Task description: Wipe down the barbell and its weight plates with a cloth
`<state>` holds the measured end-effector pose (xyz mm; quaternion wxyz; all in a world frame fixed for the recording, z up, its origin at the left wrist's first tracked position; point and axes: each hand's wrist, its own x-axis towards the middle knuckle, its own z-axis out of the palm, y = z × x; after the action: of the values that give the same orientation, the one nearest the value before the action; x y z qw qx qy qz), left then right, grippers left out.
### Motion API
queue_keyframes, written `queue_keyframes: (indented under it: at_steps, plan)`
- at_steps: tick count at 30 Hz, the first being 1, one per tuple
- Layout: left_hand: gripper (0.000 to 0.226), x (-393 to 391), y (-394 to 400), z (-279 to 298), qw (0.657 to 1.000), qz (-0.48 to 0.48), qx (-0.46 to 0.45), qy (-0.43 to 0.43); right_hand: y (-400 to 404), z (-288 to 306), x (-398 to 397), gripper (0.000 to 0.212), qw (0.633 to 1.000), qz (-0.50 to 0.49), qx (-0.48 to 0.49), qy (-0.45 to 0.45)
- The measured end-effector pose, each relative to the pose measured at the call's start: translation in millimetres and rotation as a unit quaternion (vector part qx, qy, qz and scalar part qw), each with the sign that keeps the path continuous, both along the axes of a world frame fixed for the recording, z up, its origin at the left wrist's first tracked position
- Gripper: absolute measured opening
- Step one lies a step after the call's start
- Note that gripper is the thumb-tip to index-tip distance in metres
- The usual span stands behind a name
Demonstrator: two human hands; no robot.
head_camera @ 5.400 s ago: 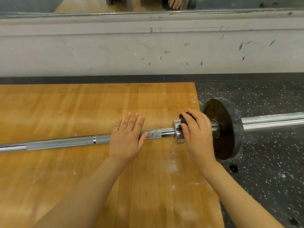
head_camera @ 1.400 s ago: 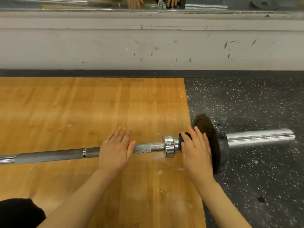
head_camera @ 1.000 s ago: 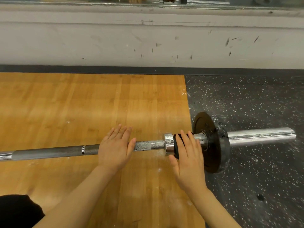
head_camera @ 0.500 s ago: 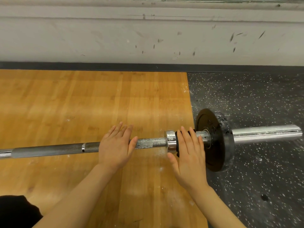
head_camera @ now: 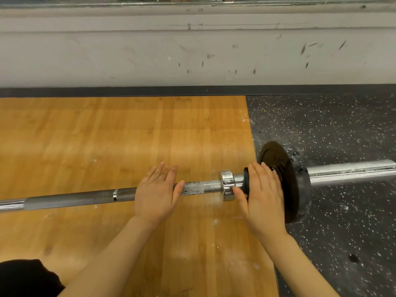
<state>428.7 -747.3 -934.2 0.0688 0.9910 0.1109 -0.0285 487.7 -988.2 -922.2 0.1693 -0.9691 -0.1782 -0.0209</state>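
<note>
Barbell (head_camera: 70, 198) lying on floor (head_camera: 107, 136), pinned under flat left hand (head_camera: 157, 195) with straight fingers (head_camera: 166, 171) to stop rolling, while right hand (head_camera: 262, 200) presses dark cloth (head_camera: 246, 179) onto sleeve just beside plate (head_camera: 282, 181), fingers together.

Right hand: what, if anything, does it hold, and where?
The right hand presses a black cloth against the barbell sleeve, between collar and weight plate.

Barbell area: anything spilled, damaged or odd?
White powder, likely chalk, is caked on the barbell knurling near the collar and scattered on the wooden platform below it. The wall shows dark scuffs. Nothing looks broken.
</note>
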Motion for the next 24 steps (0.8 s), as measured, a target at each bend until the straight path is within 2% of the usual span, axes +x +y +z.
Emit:
queue_keyframes:
  at_steps: [6, 13, 17, 21, 24]
  plan:
    - [0.079, 2.1, 1.8, 1.6, 1.0, -0.001, -0.01, 0.002, 12.8, 10.4, 34.7, 0.097, 0.998, 0.013, -0.036, 0.052]
    - [0.078, 1.8, 1.5, 4.5, 1.0, 0.011, -0.017, 0.001, -8.9, 10.3, 8.8, 0.093, 0.996, 0.036, -0.01, 0.076]
    - [0.075, 0.8, -1.1, 6.4, 1.0, 0.01, -0.017, 0.001, -1.6, 12.2, 23.8, 0.095, 0.994, 0.033, -0.017, 0.101]
    - [0.074, -0.6, -0.3, 4.4, 1.0, 0.001, -0.016, -0.001, 11.8, 17.4, 50.7, 0.089, 0.992, 0.056, -0.041, 0.101]
    - [0.073, 0.3, 0.8, 4.4, 1.0, 0.003, -0.019, -0.004, 8.7, 17.5, 48.7, 0.076, 0.992, 0.077, -0.045, 0.093]
